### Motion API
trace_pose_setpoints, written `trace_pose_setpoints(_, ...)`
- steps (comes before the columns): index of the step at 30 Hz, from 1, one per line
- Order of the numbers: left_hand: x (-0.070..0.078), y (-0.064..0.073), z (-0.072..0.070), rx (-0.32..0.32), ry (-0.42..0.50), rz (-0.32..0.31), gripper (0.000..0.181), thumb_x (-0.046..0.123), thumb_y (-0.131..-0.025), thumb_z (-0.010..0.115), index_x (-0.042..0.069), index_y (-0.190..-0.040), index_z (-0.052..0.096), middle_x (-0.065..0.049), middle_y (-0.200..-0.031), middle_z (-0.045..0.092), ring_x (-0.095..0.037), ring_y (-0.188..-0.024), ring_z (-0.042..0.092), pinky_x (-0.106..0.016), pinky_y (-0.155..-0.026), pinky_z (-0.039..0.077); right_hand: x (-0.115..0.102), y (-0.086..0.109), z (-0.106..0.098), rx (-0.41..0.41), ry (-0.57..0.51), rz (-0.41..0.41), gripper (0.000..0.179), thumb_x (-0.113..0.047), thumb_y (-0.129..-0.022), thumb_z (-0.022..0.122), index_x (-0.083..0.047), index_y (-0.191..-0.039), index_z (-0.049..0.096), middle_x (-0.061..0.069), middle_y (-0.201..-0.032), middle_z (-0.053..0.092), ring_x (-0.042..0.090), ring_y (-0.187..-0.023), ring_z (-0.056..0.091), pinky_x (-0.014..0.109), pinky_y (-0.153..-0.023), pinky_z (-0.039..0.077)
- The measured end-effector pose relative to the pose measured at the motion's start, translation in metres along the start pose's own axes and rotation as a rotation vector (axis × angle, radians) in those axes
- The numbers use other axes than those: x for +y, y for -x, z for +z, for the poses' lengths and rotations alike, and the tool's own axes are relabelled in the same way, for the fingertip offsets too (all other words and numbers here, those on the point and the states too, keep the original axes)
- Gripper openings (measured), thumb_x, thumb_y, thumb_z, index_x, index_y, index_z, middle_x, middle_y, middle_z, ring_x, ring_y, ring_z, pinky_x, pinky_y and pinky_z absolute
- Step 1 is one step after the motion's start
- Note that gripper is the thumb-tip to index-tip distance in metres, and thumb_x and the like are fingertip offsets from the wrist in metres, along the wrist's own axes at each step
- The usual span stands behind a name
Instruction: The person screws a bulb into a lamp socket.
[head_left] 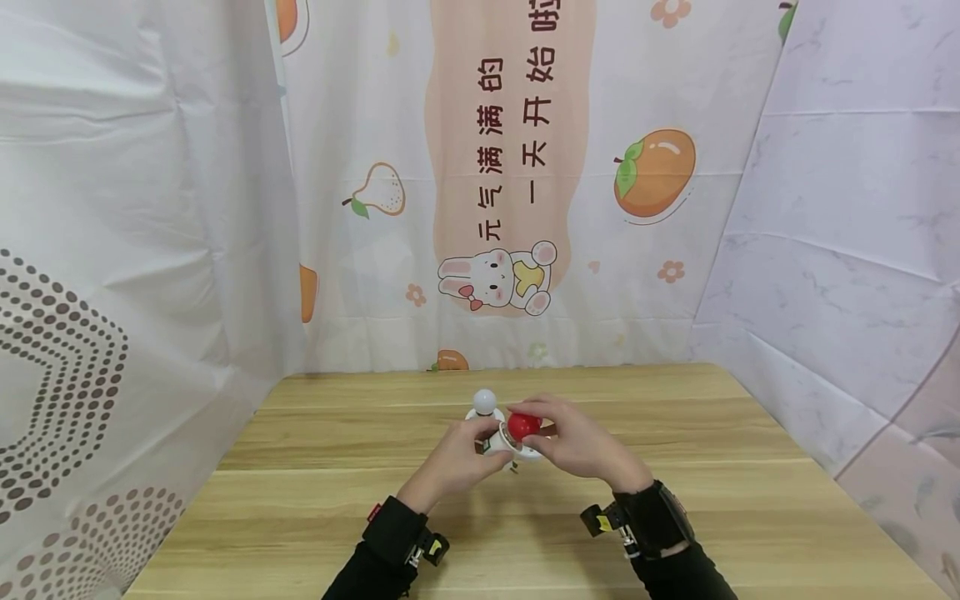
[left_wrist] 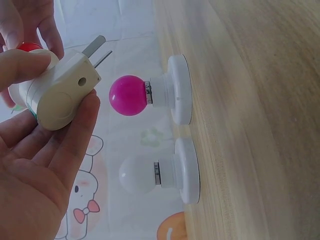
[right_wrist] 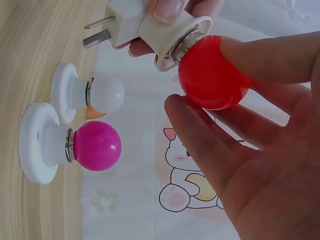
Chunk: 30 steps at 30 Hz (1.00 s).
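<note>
My left hand [head_left: 456, 457] grips a white plug-in lamp socket [left_wrist: 57, 97] between thumb and fingers, its metal prongs [right_wrist: 97, 38] pointing away from the bulb. A round red bulb [right_wrist: 212, 72] is pinched by the thumb and fingers of my right hand [head_left: 581, 437]. The bulb's silver metal base [right_wrist: 186, 45] is at the socket's open mouth, with part of the metal still showing. Both hands hold these pieces tilted above the table. In the left wrist view, the socket and left thumb cover most of the red bulb.
Behind the hands, a magenta bulb [right_wrist: 97, 145] and a white bulb [right_wrist: 107, 94] sit in round white lamp bases [left_wrist: 180, 90] on the wooden table [head_left: 300, 500]. A printed curtain [head_left: 360, 275] hangs at the table's back edge, with pale sheets at both sides.
</note>
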<state>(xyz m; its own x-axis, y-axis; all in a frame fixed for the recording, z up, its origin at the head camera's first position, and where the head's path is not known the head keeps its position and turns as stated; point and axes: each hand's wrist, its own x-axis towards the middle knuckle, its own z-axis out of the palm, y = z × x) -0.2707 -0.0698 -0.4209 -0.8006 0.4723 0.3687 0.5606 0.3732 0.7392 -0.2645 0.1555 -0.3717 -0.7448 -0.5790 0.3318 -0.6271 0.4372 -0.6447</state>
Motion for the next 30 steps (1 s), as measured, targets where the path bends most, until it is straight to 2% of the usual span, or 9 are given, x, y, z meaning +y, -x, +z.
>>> trace_pose_setpoints(7,-0.0003,0.0,0.0,0.002,-0.003,0.016,0.025,0.017,-0.092,0.074,0.011,-0.117,0.071,0.003,-0.104,0.07,-0.01,-0.093,0.064,-0.026,-0.081,0.056,-0.0016,0.0001,0.0,0.0,0.014,0.037,0.045,-0.007,-0.094,0.072,-0.008,-0.138,0.063,0.002,-0.125,0.062,0.02,-0.112,0.06,0.029,-0.09,0.055)
trace_pose_setpoints(30,0.0009,0.0006,-0.002,-0.026,-0.018,0.01,0.022,0.019,-0.093,0.076,0.012,-0.114,0.072,0.003,-0.103,0.068,-0.01,-0.09,0.061,-0.024,-0.078,0.055,-0.0045,0.0001,0.0018,0.018,0.051,0.096,0.043,-0.021,-0.095,0.073,-0.01,-0.136,0.065,-0.002,-0.114,0.063,0.016,-0.101,0.059,0.03,-0.08,0.054)
